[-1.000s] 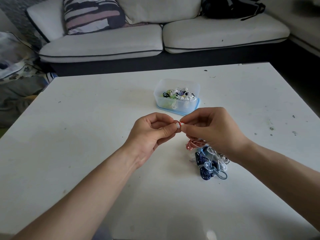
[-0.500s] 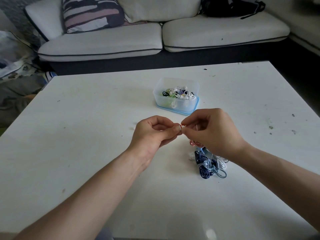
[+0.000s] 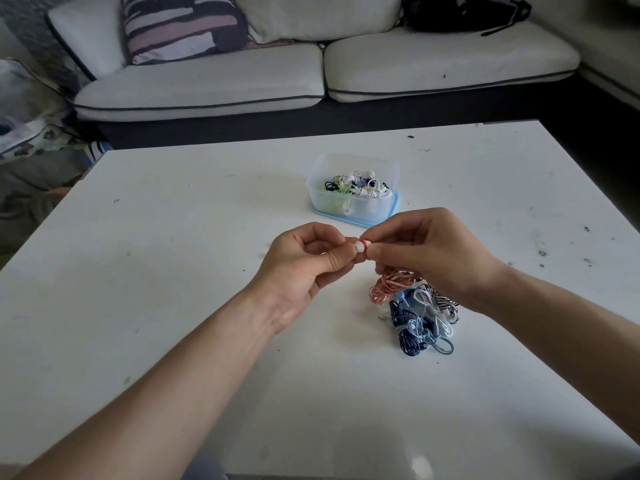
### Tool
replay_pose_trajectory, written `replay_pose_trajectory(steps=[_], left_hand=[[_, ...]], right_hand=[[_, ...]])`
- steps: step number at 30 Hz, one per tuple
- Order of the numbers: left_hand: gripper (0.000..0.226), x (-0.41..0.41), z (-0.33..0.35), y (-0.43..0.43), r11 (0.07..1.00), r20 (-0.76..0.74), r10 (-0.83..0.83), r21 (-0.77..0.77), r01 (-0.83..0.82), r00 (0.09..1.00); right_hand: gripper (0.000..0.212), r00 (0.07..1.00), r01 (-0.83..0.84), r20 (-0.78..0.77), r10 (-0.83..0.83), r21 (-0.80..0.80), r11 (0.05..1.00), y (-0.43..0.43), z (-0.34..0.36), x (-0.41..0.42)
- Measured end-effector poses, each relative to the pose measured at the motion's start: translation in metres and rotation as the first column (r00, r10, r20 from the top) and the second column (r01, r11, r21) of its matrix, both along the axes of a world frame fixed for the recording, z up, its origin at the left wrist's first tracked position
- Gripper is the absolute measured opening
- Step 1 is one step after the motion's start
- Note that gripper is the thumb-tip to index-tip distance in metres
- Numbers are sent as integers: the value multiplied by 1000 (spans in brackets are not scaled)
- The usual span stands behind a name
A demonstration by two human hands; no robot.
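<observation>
A person's two bare forearms reach in from the bottom edge over a white table. The left hand hovers above the table with its fingers curled inward, its thumb and forefinger pinching one side of a small white piece that has a red band around it. The right hand meets it from the other side, fingers also curled, fingertips pinching the same piece. The piece sits between the two hands, held in the air above the middle of the table. Just below the right hand a pile of coiled cords, pink, pale blue, dark blue and black-and-white, lies on the table. Behind the hands stands a clear plastic box holding more coiled cords.

Compared with half a second ago, the hands stay pinched together in nearly the same spot, but more of the white piece shows between the fingertips, and more of the pink coil is uncovered under the right hand.

The piece is tiny and mostly covered by fingertips, so its shape is hard to make out. The right hand hides whether a cord runs from the piece to the pile. Both arms are cut off at the frame's lower edge.
</observation>
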State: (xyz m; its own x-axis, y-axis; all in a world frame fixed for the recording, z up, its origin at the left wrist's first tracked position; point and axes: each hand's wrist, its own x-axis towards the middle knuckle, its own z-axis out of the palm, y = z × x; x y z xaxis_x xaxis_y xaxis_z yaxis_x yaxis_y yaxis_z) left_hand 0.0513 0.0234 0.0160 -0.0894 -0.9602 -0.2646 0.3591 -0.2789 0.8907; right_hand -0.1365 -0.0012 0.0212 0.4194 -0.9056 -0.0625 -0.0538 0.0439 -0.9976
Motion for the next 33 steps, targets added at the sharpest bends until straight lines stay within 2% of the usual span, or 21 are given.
replay_pose_trajectory(steps=[6,9,12,14,23,28,33], left_hand=[[22,2,-1,0,999,49,-20,-43,23,999],[21,3,-1,-1,994,220,-25,-100,48,975],[14,4,-3,-3,976,429,9,-200,85,903],[9,3,-4,-3,967,481,28,-235,98,876],[8,4,-5,-4,987,319,-58,-125,102,946],[3,1,-7,-4,988,328,-49,-121,94,943],[5,2,-9,-6,989,299,-48,-119,87,953]], right_hand=[[21,997,-27,75,19,107,994,0,-4,0],[19,999,-14,35,11,114,993,-1,-6,0],[9,999,34,20,-37,120,992,-1,-8,3],[8,997,68,21,-71,127,990,-1,-10,4],[14,992,115,38,-121,121,986,-2,-11,6],[8,994,103,33,-108,113,988,-3,-15,6],[17,994,38,97,-57,185,982,-5,-17,5]])
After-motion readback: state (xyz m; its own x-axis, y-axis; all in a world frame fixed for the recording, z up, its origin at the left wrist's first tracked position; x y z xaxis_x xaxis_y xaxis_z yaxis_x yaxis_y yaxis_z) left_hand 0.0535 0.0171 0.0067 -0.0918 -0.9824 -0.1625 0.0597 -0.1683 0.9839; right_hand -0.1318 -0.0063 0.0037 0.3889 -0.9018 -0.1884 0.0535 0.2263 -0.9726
